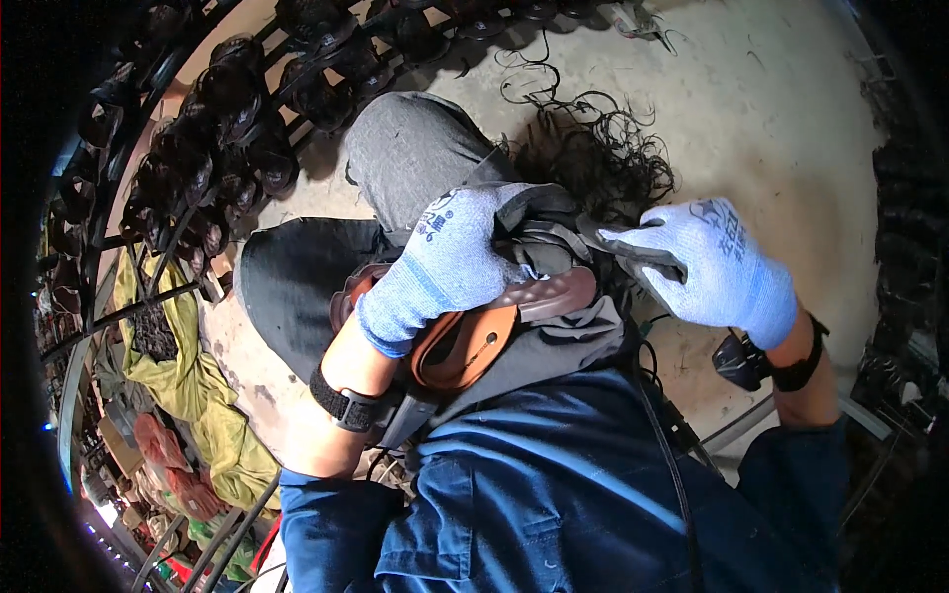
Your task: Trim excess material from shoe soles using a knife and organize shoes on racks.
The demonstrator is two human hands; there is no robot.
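lettered gloves (733, 245); left hand (460, 252) gripping dark piece (556, 235), right hand (707, 265) curled, hold unclear; orange strap (477, 356) finely printed

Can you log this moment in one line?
Left hand: at brown dimpled piece; right hand: right of it, grip unclear; floor: dark curly strips

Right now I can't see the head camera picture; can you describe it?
A seated person has the gloved left hand at a brown sandal, near an orange strap; the gloved right hand is close by, its grip unclear. Curly dark scraps lie on the floor; dark shoe-like things line the upper left.
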